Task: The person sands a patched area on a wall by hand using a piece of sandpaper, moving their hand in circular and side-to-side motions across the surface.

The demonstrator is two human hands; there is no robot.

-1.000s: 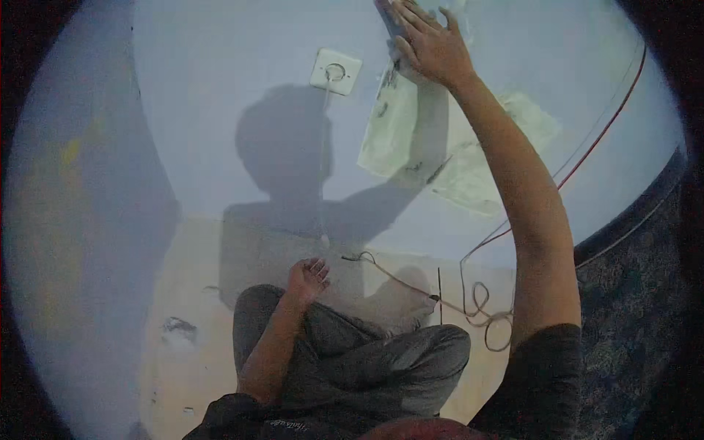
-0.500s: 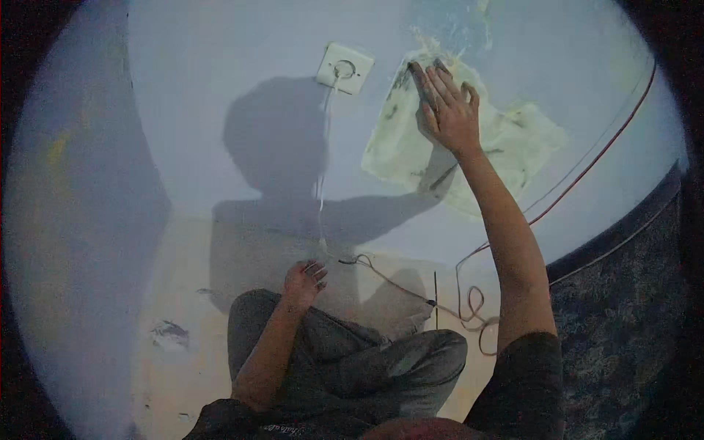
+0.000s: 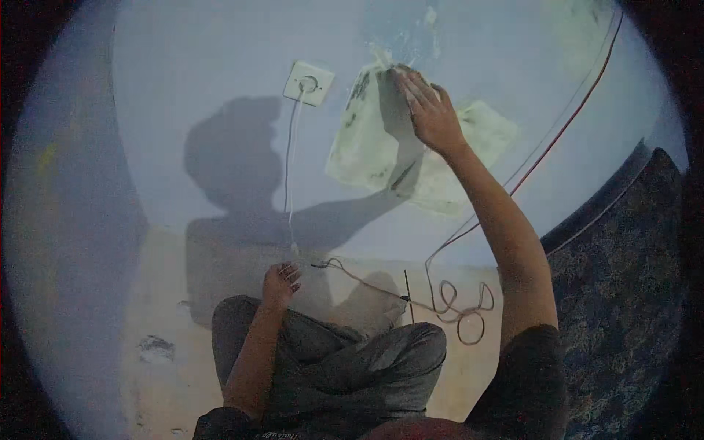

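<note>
My right hand (image 3: 436,122) reaches up and presses with long, stretched fingers on the pale yellowish patch (image 3: 359,150) of the light wall. A dark edge shows at its fingertips; I cannot tell whether that is shadow or a thin thing under them. My left hand (image 3: 279,284) hangs above my left knee, its fingers loosely bent and apart, with nothing visible in it. Just beyond it lies the lower end of a white cable (image 3: 291,198), which runs up to a plug in the white wall socket (image 3: 299,94).
A thin brown cable (image 3: 469,328) lies looped on the floor at the right, beside a thin dark rod (image 3: 408,286). A reddish cable (image 3: 565,121) runs up the wall. Dark patterned cloth (image 3: 609,315) fills the right side. My crossed legs (image 3: 345,374) are below.
The whole view has shifted, so the wall patch and socket appear further left. My right hand remains at the patch's upper part, its fingers now closer together. My left hand's fingers are more bent.
</note>
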